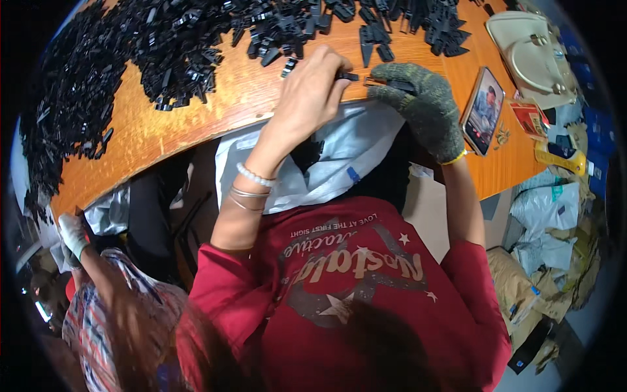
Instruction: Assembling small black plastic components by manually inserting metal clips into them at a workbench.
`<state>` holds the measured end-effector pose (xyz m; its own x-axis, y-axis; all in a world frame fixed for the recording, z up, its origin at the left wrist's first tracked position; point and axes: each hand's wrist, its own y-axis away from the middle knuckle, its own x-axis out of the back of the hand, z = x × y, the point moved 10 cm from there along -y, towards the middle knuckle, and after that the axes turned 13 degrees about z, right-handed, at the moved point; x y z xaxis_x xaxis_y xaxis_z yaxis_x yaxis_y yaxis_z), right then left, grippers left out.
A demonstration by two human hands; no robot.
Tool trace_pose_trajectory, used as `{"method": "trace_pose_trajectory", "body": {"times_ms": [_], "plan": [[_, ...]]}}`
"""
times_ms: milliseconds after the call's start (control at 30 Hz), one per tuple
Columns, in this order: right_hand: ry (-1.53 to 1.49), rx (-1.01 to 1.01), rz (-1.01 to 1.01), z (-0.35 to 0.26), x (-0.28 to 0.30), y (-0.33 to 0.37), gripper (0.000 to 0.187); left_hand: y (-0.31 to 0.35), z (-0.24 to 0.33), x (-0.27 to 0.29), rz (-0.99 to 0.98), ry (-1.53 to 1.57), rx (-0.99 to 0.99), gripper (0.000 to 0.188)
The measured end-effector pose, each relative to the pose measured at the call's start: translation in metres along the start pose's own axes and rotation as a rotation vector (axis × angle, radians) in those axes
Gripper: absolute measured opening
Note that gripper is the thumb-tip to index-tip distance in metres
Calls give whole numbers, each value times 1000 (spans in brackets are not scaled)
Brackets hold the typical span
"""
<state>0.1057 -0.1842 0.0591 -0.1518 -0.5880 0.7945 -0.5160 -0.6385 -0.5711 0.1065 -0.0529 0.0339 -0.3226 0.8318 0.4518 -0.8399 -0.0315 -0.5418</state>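
Note:
My left hand (309, 91) is bare, with a beaded bracelet and thin bangles at the wrist. Its fingers pinch a small black plastic piece (349, 76) just above the table's near edge. Close by on the right, my right hand (428, 101) wears a dark grey knitted glove with a yellow cuff. Between its thumb and fingers is a black plastic clip-like part (400, 85), whose tip points toward the left hand. A small gap separates the two pieces. Beyond my hands, a heap of black plastic parts (268, 32) spreads along the wooden table (241, 85).
A white plastic sack (248, 153) lies open across my lap. To the right are a propped phone (485, 110), a cream handbag (519, 52), a red packet (529, 117) and several plastic bags (545, 209). At lower left, another person's gloved hand (73, 235) touches the table edge.

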Motion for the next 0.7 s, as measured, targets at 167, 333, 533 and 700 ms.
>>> {"method": "trace_pose_trajectory", "body": {"times_ms": [167, 333, 533, 700], "plan": [[-20, 11, -61, -4, -6, -11, 25, 1, -1, 1, 2, -14, 1, 15], [11, -92, -86, 3, -7, -20, 30, 0, 1, 1, 1, -8, -3, 15], [-12, 89, -85, -10, -11, -18, 26, 1, -1, 2, 30, 4, 35, 21], [81, 15, -379, -33, -45, -65, 29, 3, 2, 11, 65, -10, 97, 18]]}}
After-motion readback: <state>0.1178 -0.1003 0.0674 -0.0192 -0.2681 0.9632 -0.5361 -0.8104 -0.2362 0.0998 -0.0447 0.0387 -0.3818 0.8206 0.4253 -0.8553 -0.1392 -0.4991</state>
